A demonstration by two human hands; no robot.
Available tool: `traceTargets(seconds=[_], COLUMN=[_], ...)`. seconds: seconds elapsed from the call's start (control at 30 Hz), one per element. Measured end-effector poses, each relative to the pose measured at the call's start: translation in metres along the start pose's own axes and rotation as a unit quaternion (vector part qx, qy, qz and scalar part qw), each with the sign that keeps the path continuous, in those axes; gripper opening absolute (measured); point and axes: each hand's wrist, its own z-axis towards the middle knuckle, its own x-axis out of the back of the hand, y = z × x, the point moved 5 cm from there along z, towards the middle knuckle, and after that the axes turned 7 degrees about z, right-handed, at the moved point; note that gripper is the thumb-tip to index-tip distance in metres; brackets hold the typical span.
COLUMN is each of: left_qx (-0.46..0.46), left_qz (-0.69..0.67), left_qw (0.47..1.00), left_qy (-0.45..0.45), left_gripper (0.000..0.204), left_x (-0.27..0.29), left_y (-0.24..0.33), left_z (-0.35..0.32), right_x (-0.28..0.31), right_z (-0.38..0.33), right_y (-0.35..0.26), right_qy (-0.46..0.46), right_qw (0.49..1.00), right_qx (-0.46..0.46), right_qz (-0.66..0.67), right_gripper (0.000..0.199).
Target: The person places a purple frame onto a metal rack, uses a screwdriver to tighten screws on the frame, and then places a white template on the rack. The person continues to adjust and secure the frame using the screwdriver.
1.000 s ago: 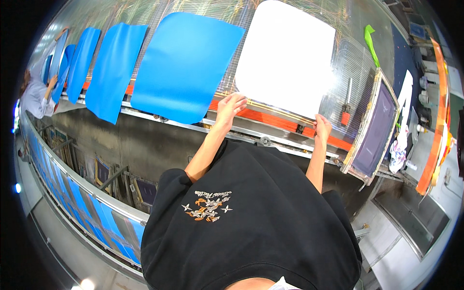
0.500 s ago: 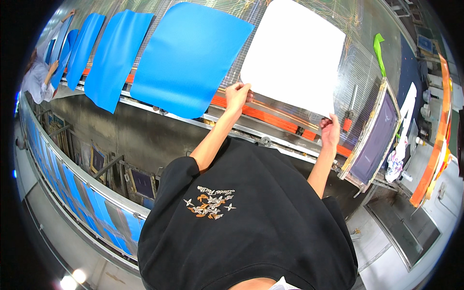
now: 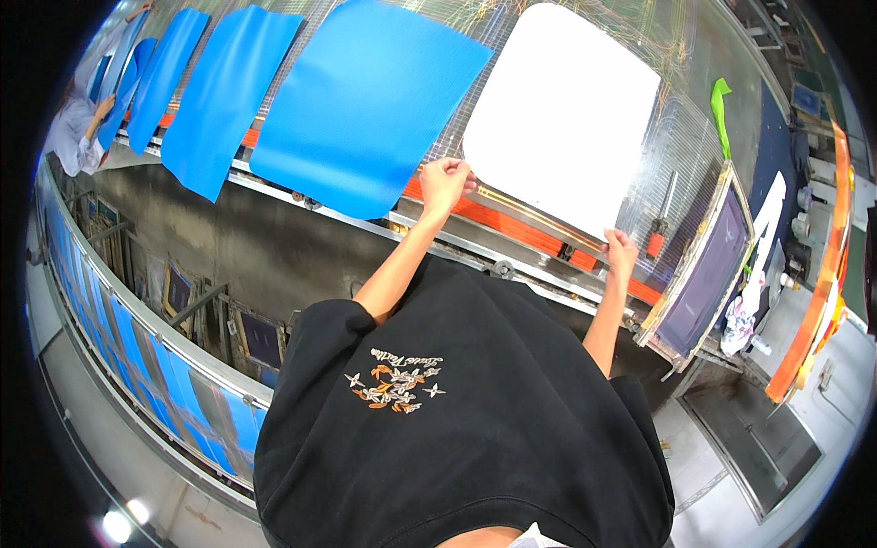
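Note:
A white sheet [image 3: 562, 110] with rounded far corners lies over the long table in front of me. My left hand [image 3: 445, 187] pinches it at its near left corner, fingertips closed on the edge. At the near right corner, my right hand [image 3: 621, 253] holds the edge between thumb and fingers. Left of the white sheet lies a large blue sheet [image 3: 365, 110], its near end reaching past the table's edge. Further left, another blue sheet [image 3: 228, 100] with a wavy surface rests in the same row.
A framed printing screen [image 3: 703, 265] leans at the right end of the table, near a green strip [image 3: 721, 119]. An orange rail [image 3: 512, 226] runs along the near edge. At far left a person in a pale sleeve [image 3: 78, 137] handles blue sheets. Blue pieces line another table [image 3: 146, 356] behind me.
My right hand has shifted slightly left and nearer, bringing the white sheet's right corner with it. The sheet now lies straighter. My left hand stays at its corner.

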Motion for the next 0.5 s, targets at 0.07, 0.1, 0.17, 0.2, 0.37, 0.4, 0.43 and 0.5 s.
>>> traceTargets(seconds=[0.07,0.1,0.17,0.2,0.37,0.4,0.43,0.5], left_qx=[-0.026,-0.039,-0.053,-0.054,-0.050,-0.044,-0.038,-0.038], left_qz=[0.049,0.072,0.101,0.108,0.126,0.121,0.116,0.121], left_qw=[0.998,0.996,0.993,0.992,0.991,0.991,0.992,0.992], left_qy=[0.022,0.028,0.030,0.027,0.023,0.024,0.025,0.023], left_gripper=[0.019,0.019,0.019,0.019,0.020,0.020,0.020,0.020], left_x=[0.000,-0.001,-0.001,0.000,0.001,0.000,0.000,0.000], left_y=[-0.003,-0.003,-0.003,-0.002,0.006,0.008,0.010,0.011], left_z=[0.005,0.007,0.011,0.012,0.013,0.012,0.010,0.011], right_x=[-0.005,-0.004,-0.003,-0.004,-0.003,-0.005,-0.006,-0.008], right_z=[0.002,0.005,0.007,0.009,0.015,0.014,0.013,0.010], right_y=[0.018,0.024,0.035,0.038,0.040,0.038,0.037,0.035], right_qy=[0.030,0.038,0.055,0.052,0.055,0.057,0.059,0.061], right_qw=[0.999,0.999,0.998,0.998,0.997,0.997,0.997,0.997], right_qx=[0.023,0.024,0.024,0.027,0.040,0.039,0.038,0.038], right_qz=[0.013,0.005,-0.011,-0.008,-0.035,-0.034,-0.034,-0.032], right_gripper=[0.028,0.028,0.028,0.027,0.026,0.026,0.025,0.025])
